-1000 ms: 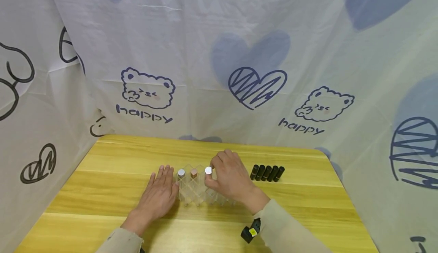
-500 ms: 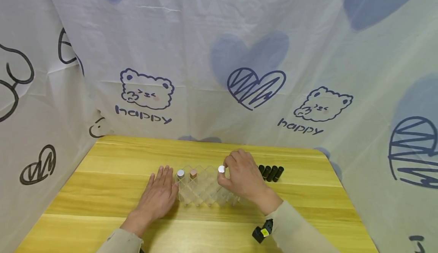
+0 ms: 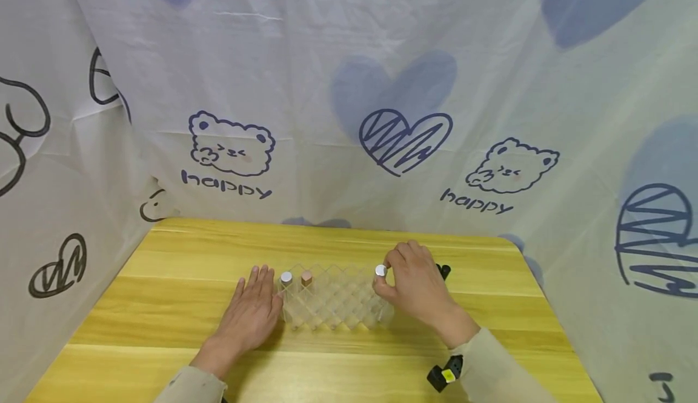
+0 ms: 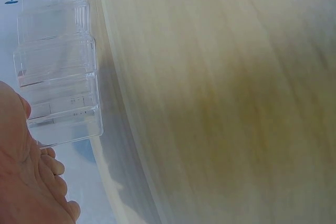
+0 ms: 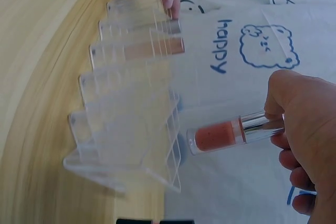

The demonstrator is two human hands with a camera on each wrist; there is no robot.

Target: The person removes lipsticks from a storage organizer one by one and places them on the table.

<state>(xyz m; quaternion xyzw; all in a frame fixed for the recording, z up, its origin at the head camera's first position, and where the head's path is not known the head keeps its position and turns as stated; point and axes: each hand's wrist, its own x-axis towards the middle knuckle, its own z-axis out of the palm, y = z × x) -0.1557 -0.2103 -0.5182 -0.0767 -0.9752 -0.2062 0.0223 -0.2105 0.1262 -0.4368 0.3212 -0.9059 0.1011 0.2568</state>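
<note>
A clear acrylic lipstick organizer (image 3: 340, 300) with diamond-shaped slots stands on the table. My left hand (image 3: 248, 315) lies flat with straight fingers, its thumb side touching the organizer's left end. In my right hand (image 3: 417, 288) I pinch a lip gloss tube (image 5: 215, 136) by its silver cap; its clear body shows red-pink contents. In the right wrist view the tube is apart from the organizer, above its right end. A silver-capped tube (image 3: 286, 278) and a copper-capped tube (image 3: 306, 278) stand in the leftmost slots.
Black tubes (image 3: 445, 271) lie on the table at the right, mostly hidden behind my right hand. The wooden table (image 3: 218, 239) ends at a printed cloth backdrop (image 3: 322, 173) at the back.
My right hand has moved right along the organizer with the lip gloss tube, and now covers most of the black tubes. My left hand has stayed in place.
</note>
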